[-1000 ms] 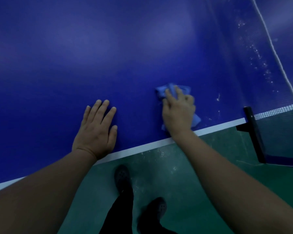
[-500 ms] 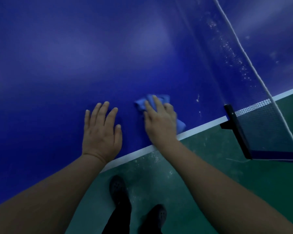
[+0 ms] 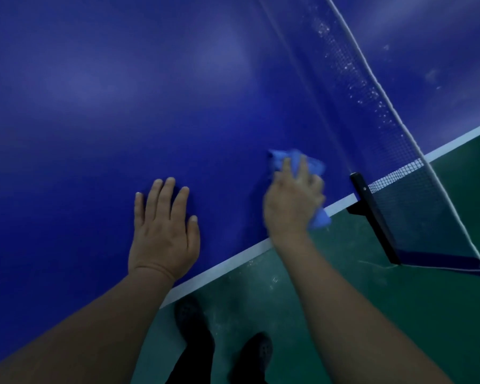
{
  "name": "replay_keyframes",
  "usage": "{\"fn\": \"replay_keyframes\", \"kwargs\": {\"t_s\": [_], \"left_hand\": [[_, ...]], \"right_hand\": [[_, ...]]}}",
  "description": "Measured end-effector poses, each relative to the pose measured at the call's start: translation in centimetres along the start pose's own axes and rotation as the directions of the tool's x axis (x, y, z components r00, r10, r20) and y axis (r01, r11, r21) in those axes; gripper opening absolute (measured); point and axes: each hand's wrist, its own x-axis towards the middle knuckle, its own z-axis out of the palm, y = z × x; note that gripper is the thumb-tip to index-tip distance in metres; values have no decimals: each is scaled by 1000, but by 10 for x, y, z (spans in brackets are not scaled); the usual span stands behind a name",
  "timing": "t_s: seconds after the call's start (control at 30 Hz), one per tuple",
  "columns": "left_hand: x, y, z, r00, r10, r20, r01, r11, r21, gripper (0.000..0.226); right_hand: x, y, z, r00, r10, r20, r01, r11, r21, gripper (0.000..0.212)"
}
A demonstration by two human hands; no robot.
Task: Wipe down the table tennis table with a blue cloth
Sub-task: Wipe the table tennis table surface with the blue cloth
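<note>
Since half a second ago I am seeing the right hand (image 3: 293, 200) carrying the cloth (image 3: 317, 217) back toward the net (image 3: 394, 151), closing most of the gap to the post (image 3: 372, 214), while the left hand (image 3: 164, 231) is staying planted where it was. The right hand is blurring, so I cannot tell exactly how its fingers (image 3: 302, 164) are lying; they are bending over the bunched cloth and pressing it onto the tabletop (image 3: 122, 106) near the white edge line (image 3: 227, 266). Most of the cloth is hiding under the palm, with one corner hanging past the edge. The left hand is lying flat, fingers straight and slightly spread.
</note>
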Motion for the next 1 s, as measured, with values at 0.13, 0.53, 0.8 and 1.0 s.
{"fn": "replay_keyframes", "kwargs": {"t_s": [0.13, 0.53, 0.8, 1.0], "left_hand": [[2, 1, 0, 1000, 2, 1, -2, 1000, 13, 60], [2, 3, -1, 1000, 5, -4, -5, 1000, 14, 60], [2, 2, -1, 1000, 0, -5, 0, 1000, 0, 60], [3, 4, 0, 1000, -3, -8, 3, 1000, 13, 59]], "right_hand": [[12, -50, 7, 906, -393, 154, 390, 919, 55, 44], [-19, 49, -13, 1000, -11, 1, 11, 997, 70, 37], [-51, 189, -51, 883, 233, 407, -246, 969, -21, 28], [-28, 123, -90, 920, 58, 388, -225, 889, 398, 29]]}}
